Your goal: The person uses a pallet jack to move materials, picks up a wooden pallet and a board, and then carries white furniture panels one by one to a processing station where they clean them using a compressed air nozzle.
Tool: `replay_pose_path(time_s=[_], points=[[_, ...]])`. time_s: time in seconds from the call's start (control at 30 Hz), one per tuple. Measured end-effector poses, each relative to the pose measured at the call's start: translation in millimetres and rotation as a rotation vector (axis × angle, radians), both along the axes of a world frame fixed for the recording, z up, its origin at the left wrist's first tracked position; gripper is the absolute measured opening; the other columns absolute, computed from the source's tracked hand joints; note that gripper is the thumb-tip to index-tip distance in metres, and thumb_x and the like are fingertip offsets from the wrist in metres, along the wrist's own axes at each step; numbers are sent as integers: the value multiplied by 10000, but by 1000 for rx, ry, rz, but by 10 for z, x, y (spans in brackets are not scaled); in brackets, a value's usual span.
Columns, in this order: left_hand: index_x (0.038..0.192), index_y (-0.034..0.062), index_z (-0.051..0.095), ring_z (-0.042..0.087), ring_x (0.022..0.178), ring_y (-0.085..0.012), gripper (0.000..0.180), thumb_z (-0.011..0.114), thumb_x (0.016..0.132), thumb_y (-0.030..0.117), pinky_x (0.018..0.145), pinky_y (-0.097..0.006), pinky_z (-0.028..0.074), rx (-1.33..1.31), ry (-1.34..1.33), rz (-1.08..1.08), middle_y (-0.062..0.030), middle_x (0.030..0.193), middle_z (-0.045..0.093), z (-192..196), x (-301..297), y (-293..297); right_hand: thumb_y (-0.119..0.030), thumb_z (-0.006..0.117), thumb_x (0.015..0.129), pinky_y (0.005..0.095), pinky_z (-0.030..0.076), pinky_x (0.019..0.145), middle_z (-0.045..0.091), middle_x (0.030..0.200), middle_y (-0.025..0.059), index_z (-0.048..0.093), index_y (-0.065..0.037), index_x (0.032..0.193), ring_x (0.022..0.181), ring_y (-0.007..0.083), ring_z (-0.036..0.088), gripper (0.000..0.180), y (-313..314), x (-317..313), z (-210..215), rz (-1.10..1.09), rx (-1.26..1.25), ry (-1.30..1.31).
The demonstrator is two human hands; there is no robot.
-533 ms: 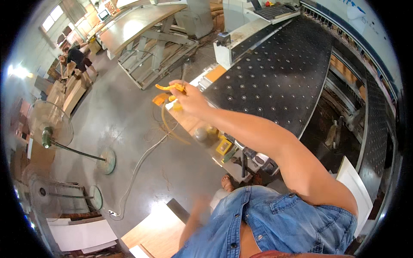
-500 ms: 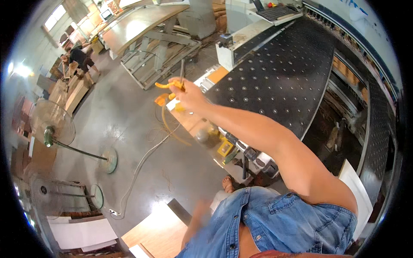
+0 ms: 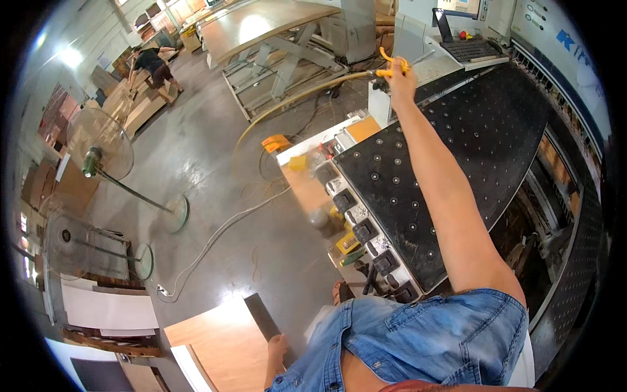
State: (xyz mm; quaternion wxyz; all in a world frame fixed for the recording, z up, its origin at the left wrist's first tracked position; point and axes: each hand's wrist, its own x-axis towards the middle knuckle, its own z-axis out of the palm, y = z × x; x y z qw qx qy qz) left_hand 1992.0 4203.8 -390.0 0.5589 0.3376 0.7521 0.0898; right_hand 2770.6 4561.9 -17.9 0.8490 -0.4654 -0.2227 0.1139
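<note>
My right hand is stretched out over the black perforated machine bed, near its far left corner. Its fingers are wrapped round an orange air blow gun. From the gun a yellow hose arcs left and down toward the floor. Low in the view, my left hand is beside my body, against the dark edge of a wood-coloured panel. Its fingers are too small and partly hidden to show whether they grip that edge.
Black clamps line the bed's near edge, above a ledge with yellow tools. A keyboard sits at the far right. Standing fans and a white cable are on the left floor. Another person bends over boards far left.
My right hand has moved right and farther away with the blow gun, from the ledge to over the bed's corner. The hose stretches out behind it. My left hand, blurred before, is now against the panel.
</note>
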Motion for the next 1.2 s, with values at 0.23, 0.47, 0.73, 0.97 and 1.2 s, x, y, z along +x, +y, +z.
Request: replay_pose_path(time_s=[0.23, 0.47, 0.73, 0.97, 1.2], points=[[997, -18, 682, 636, 689, -168, 341, 621, 965, 316, 605, -328, 512, 113, 37, -276, -106, 851, 713, -821, -394, 201, -239, 573, 1024, 249, 525, 683, 682, 1008, 34, 608, -70, 1240, 809, 101, 630, 276, -242, -3, -242, -18, -109, -107], [1176, 79, 629, 657, 730, -147, 295, 588, 998, 311, 585, -293, 491, 225, 25, -104, -36, 896, 678, 118, -102, 979, -209, 598, 1009, 243, 527, 705, 699, 1015, 43, 624, -60, 1226, 817, 100, 635, 265, -205, -1, -259, -131, -184, -183], [1129, -20, 631, 622, 700, -143, 320, 624, 976, 262, 589, -283, 502, 101, -51, -11, -75, 840, 657, 68, -301, 480, -207, 590, 1015, 246, 553, 759, 667, 1068, 85, 608, -35, 1241, 893, 134, 648, 284, 36, 132, -276, -102, -77, -273], [996, -13, 685, 593, 559, -134, 311, 613, 974, 289, 487, -289, 474, -32, 11, -87, -37, 679, 637, 24, -257, 487, -225, 602, 1011, 260, 561, 753, 661, 1059, 79, 630, -57, 1218, 915, 133, 650, 269, -85, -101, -226, 19, -70, -326], [1142, 24, 631, 624, 676, -145, 313, 610, 992, 298, 539, -277, 476, 174, -68, -44, -37, 833, 638, -130, -247, 990, -211, 624, 991, 278, 532, 706, 683, 1029, 79, 642, -31, 1184, 866, 130, 657, 264, -85, -6, -896, -89, -283, -272]])
